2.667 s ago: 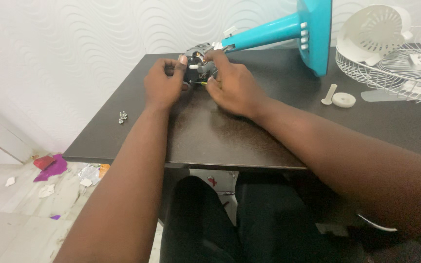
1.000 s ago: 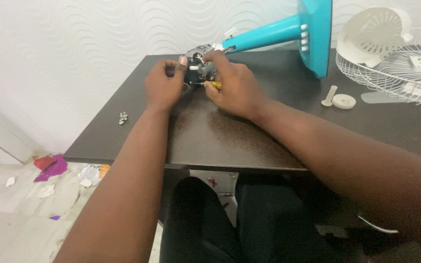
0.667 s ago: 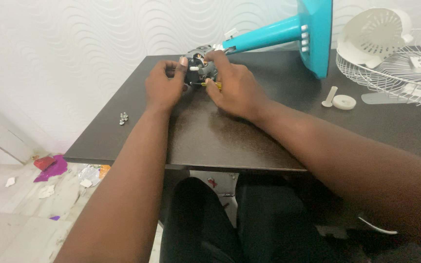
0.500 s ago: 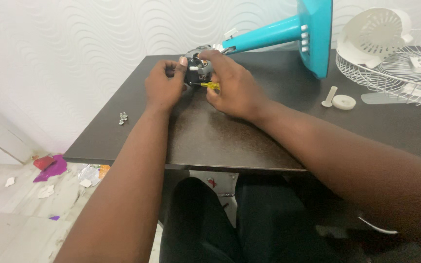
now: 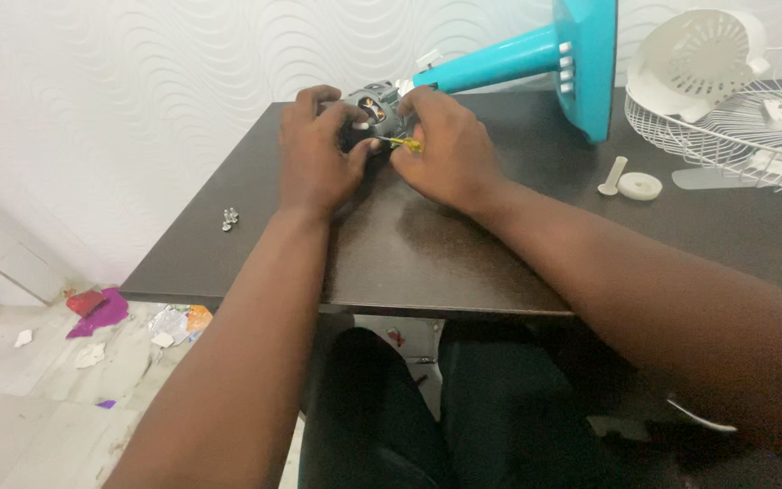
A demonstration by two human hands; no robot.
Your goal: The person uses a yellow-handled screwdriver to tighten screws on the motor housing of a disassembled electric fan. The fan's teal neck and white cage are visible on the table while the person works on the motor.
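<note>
Left hand: closed round the left side of the fan motor, fingers curled over its top, thumb pressed against its near face; grip snug on the dark housing.
Right hand: cupped against the motor's right side, fingers folded in; small yellow-handled tool pinched between fingertips, tip aimed at the motor; grip tight on the tool.
Fan motor: dark, with copper windings showing; lay at the far edge of the table, towards its left half, mostly hidden by both hands.
Fan stand: teal pole and base, tipped on its side along the far edge, pole end meeting the motor.
Screws: small silver cluster near the left edge, well apart from the hands.
White cap and peg: round cap and short peg side by side, right of centre, near the teal base.
Fan guard: white wire grille at the far right corner, white motor cover resting on it.
Floor: pale tiles left of the table, scattered with paper scraps.
</note>
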